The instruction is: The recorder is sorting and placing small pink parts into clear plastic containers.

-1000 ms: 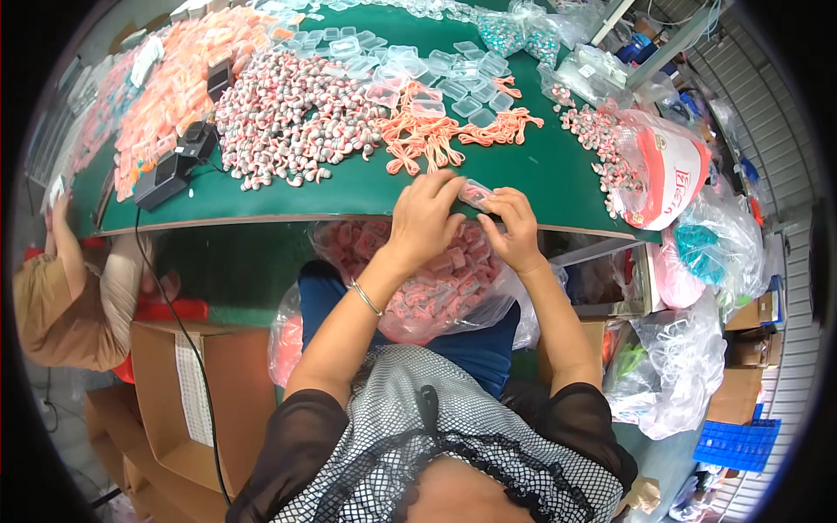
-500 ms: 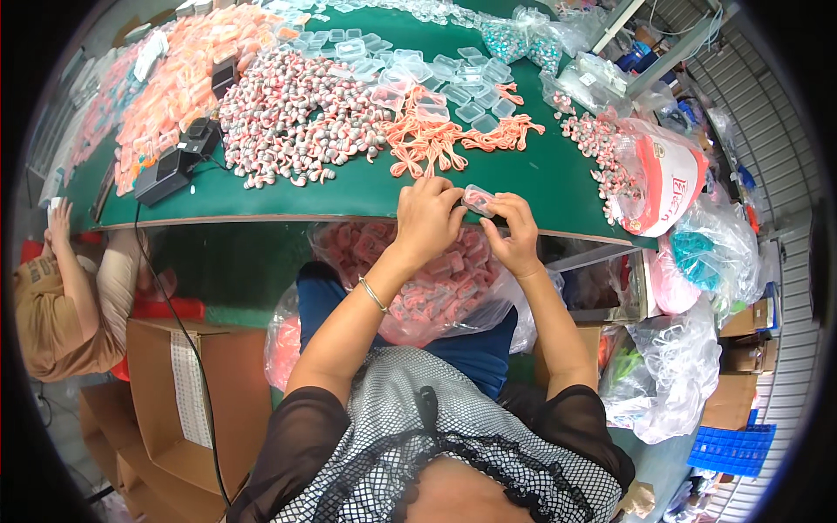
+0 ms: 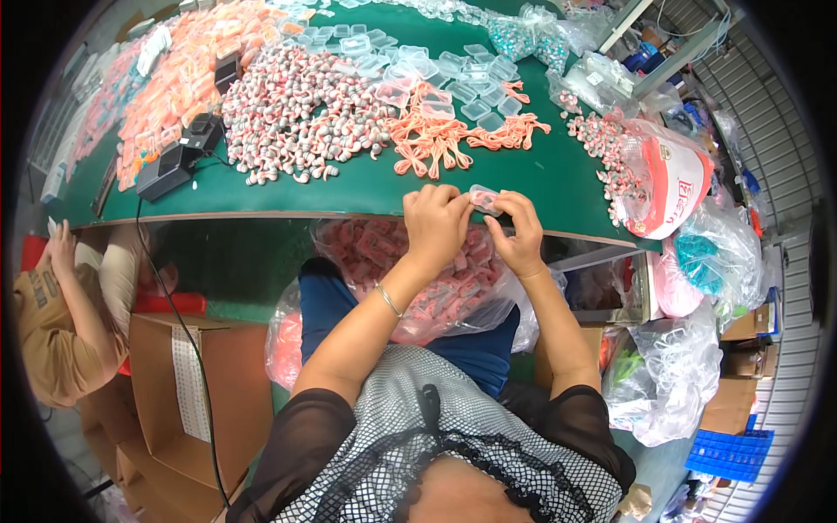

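Observation:
A small clear plastic case with something pink inside is held over the near table edge. My left hand has its fingers closed at the case's left end. My right hand pinches the right end between thumb and fingers. Whether the lid is fully closed cannot be made out. Beyond my hands lie bundles of orange cord, with open clear cases behind them. To their left is a heap of small grey-and-pink pieces, like earplugs. Below the edge, a clear bag holds many filled pink cases.
Black power adapters with a cable lie on the green table at left. A red-and-white bag spills more small pieces at right. Cardboard boxes stand at lower left, near another person seated at far left.
Both hands, with the case between them, have shifted very slightly within the view, along with the whole table. The grip on the case looks much the same. The other person's hands moved a little.

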Tool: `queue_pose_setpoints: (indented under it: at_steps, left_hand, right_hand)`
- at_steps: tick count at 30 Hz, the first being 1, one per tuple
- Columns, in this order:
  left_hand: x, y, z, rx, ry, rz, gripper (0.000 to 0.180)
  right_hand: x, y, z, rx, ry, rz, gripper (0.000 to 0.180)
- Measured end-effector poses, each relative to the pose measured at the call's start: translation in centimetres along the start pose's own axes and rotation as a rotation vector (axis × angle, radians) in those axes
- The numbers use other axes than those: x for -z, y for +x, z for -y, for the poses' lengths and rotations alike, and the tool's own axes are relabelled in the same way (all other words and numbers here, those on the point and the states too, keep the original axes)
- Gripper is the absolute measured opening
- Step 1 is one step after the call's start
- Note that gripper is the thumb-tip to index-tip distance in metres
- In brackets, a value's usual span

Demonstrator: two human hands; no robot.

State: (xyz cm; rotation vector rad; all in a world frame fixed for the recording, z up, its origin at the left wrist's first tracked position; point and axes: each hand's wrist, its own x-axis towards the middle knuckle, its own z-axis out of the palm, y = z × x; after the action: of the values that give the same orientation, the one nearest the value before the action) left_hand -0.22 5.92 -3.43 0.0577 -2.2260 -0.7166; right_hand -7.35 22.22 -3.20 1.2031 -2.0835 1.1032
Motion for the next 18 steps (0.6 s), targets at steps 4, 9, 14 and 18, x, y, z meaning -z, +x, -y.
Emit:
queue_pose_setpoints:
  at_steps: [4, 9, 14, 18]
  left_hand:
    - [0.7, -0.7, -0.2, -0.092, 0.057, -0.036, 0.019]
    - [1.6, 0.0, 0.9, -0.053, -0.098, 0.161, 0.029]
    - [1.6, 2.7, 1.5, -0.109, -0.206, 0.236, 0.031]
    - [1.5, 2.4, 2.0, -0.210, -0.174, 0.312, 0.031]
  right_hand:
    - [-0.1, 0.0, 0.0, -0.006, 0.008, -0.010, 0.034]
    - [0.2, 0.1, -0.1, 0.026, 0.005, 0.023, 0.031]
    - [0.3, 0.2, 0.0, 0.071, -0.021, 0.045, 0.029]
    - [0.3, 0.2, 0.3, 0.017, 0.020, 0.064, 0.030]
